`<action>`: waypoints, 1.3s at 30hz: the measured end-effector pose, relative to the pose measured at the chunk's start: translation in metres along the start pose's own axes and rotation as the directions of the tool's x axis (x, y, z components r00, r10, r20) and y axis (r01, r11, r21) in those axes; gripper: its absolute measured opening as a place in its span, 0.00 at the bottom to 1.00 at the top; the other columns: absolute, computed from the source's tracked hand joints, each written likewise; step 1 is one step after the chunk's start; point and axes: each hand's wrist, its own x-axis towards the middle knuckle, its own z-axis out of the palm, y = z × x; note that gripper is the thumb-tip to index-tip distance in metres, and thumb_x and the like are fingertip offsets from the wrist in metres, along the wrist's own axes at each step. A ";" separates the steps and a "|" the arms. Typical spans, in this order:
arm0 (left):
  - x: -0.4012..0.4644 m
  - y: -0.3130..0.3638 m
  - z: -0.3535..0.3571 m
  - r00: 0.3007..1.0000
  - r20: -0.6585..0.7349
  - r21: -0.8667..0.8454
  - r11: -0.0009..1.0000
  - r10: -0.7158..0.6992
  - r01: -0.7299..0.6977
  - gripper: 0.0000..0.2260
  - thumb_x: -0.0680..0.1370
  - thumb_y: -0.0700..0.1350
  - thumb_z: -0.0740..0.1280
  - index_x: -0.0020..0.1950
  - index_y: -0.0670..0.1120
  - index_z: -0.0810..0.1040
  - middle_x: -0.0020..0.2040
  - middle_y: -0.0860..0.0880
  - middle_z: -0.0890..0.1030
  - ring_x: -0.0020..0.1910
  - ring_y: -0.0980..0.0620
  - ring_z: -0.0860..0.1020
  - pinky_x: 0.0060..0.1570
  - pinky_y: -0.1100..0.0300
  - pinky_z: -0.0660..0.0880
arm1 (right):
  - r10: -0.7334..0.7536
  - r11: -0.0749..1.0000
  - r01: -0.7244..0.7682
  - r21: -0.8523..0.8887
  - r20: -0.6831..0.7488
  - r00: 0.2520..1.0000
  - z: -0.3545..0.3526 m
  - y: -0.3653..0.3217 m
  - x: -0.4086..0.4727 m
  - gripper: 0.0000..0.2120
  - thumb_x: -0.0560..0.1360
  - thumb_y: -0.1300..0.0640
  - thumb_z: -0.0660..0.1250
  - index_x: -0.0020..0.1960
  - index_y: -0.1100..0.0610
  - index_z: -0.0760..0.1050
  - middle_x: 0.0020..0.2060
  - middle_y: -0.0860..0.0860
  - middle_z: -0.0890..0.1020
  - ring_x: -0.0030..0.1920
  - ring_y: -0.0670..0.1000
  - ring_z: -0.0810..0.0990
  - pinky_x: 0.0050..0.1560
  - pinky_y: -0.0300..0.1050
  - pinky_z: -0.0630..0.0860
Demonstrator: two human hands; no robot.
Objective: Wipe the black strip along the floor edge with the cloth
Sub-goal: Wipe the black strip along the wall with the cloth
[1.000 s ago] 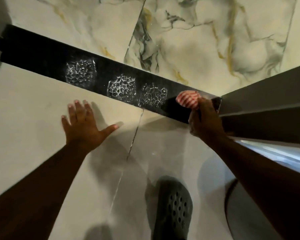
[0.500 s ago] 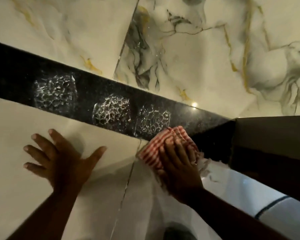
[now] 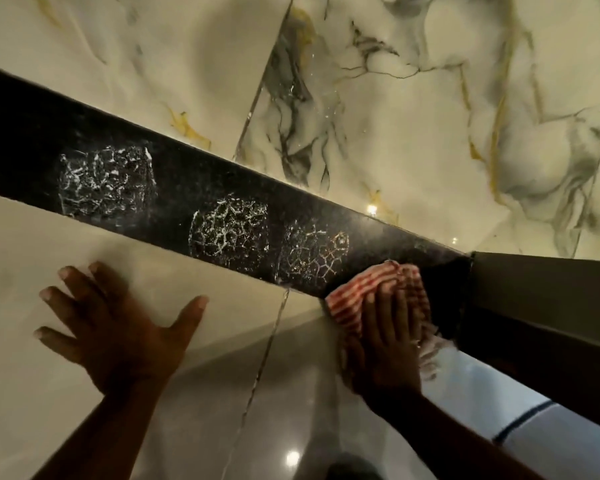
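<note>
A black strip [image 3: 174,188] runs diagonally across the floor from the left edge down to the right, between a plain cream tile and veined marble tiles. Three white web-like smudges mark it, the nearest one [image 3: 312,258] just left of the cloth. My right hand [image 3: 385,344] presses a red-and-white striped cloth [image 3: 354,299] flat onto the strip's right end, fingers spread over it. My left hand [image 3: 118,334] lies flat on the cream tile below the strip, fingers apart, holding nothing.
A dark grey upright panel or door edge [image 3: 541,292] blocks the strip's right end. A grout line [image 3: 264,362] runs down the cream floor between my hands. Marble tile [image 3: 413,133] lies beyond the strip. A white striped surface [image 3: 520,427] shows at lower right.
The cloth went from bunched at the strip's right end to pressed flat under my right hand. The view has moved closer to the floor. My left hand stays flat on the tile.
</note>
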 end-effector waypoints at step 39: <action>-0.001 -0.005 0.006 0.999 -0.047 0.033 0.999 0.011 -0.009 0.59 0.68 0.81 0.55 0.85 0.40 0.47 0.84 0.33 0.48 0.82 0.27 0.47 0.74 0.23 0.45 | -0.190 0.981 0.184 -0.069 -0.095 0.977 -0.014 -0.011 0.101 0.29 0.85 0.45 0.53 0.77 0.64 0.63 0.76 0.65 0.60 0.78 0.67 0.58 0.73 0.75 0.56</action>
